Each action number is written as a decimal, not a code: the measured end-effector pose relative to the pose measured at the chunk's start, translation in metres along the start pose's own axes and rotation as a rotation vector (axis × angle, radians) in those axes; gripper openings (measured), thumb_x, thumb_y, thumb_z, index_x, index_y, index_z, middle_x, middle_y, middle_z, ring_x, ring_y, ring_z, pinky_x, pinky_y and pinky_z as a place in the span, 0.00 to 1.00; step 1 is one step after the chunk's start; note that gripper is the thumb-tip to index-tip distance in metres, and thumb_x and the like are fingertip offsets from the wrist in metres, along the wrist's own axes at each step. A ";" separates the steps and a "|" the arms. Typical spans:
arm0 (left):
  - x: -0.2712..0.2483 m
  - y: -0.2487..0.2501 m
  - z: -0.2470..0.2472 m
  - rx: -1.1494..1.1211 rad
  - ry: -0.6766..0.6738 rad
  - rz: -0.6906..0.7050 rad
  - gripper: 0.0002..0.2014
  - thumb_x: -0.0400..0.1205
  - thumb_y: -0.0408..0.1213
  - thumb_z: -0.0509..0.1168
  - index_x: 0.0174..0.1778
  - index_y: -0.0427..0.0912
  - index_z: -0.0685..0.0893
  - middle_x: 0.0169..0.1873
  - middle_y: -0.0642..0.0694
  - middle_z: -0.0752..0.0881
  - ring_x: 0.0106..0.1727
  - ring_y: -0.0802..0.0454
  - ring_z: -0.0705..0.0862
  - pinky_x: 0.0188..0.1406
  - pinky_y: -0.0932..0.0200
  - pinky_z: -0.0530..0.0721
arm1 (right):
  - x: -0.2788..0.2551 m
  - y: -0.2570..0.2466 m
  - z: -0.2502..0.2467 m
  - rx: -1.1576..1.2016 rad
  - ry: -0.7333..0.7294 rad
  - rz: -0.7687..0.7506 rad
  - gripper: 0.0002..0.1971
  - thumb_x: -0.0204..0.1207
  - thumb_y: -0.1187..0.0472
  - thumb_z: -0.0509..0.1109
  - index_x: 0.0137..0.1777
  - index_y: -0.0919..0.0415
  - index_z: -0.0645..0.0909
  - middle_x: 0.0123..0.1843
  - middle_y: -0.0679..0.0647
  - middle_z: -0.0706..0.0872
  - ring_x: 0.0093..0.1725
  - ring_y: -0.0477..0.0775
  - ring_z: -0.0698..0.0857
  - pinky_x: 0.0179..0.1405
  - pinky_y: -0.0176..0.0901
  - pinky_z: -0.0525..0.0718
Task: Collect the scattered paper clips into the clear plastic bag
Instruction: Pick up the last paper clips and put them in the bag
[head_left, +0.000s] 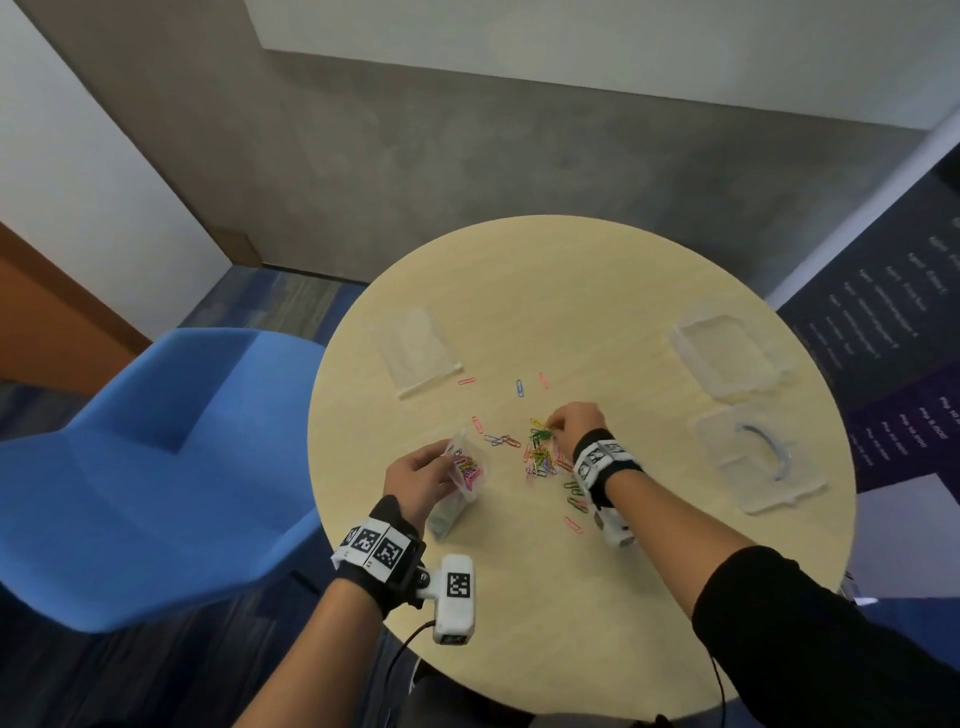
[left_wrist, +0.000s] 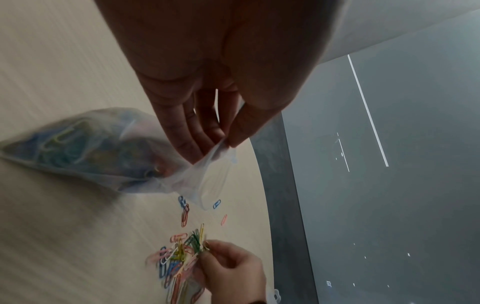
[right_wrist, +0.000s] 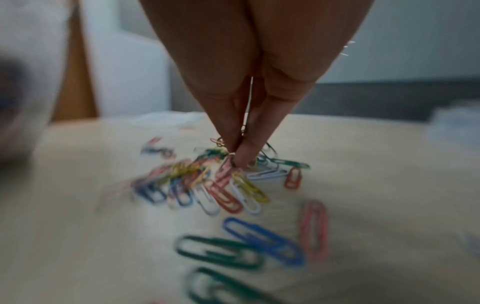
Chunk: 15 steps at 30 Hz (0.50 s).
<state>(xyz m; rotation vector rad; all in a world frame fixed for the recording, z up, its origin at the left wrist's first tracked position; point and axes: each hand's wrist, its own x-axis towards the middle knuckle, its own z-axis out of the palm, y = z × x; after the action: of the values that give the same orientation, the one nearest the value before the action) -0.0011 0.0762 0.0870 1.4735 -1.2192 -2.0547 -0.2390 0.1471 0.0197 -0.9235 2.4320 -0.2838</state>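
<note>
Left hand (head_left: 415, 480) is pinching the rim of the clear plastic bag (head_left: 464, 475), part-filled, holding its limp mouth open. Right hand (head_left: 574, 427) is nipping clips from the heap of coloured wire paper clips (head_left: 540, 453) on the round pale desk (head_left: 623, 291). Clips look light, stiff and slippery; probably best pinched edgewise, several at once.

No text can be read. The dark panel (head_left: 883, 332) far right of the right hand (head_left: 576, 426) bears white lines of writing, too blurred to make out.
</note>
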 end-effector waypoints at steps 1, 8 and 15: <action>-0.001 0.000 0.001 0.002 -0.002 -0.002 0.11 0.82 0.24 0.63 0.58 0.34 0.86 0.46 0.37 0.89 0.42 0.46 0.88 0.32 0.64 0.88 | -0.003 0.008 -0.003 0.230 0.061 0.076 0.10 0.75 0.68 0.72 0.54 0.63 0.90 0.51 0.59 0.91 0.49 0.57 0.90 0.53 0.46 0.89; -0.005 0.005 0.014 0.003 0.007 -0.020 0.11 0.81 0.21 0.62 0.56 0.33 0.86 0.39 0.40 0.88 0.38 0.47 0.88 0.33 0.63 0.89 | -0.053 -0.010 -0.029 1.589 -0.158 0.210 0.11 0.73 0.78 0.71 0.55 0.72 0.83 0.52 0.67 0.88 0.47 0.58 0.90 0.45 0.39 0.90; -0.008 0.011 0.021 0.044 -0.020 -0.007 0.11 0.79 0.21 0.65 0.53 0.36 0.87 0.33 0.41 0.88 0.31 0.51 0.87 0.28 0.65 0.86 | -0.088 -0.068 0.008 1.464 -0.377 0.072 0.11 0.75 0.79 0.68 0.55 0.73 0.83 0.47 0.65 0.88 0.42 0.56 0.90 0.47 0.42 0.90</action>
<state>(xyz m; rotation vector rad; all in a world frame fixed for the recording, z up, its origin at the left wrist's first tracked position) -0.0181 0.0849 0.1025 1.4831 -1.2765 -2.0643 -0.1407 0.1544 0.0722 -0.1503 1.2891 -1.4200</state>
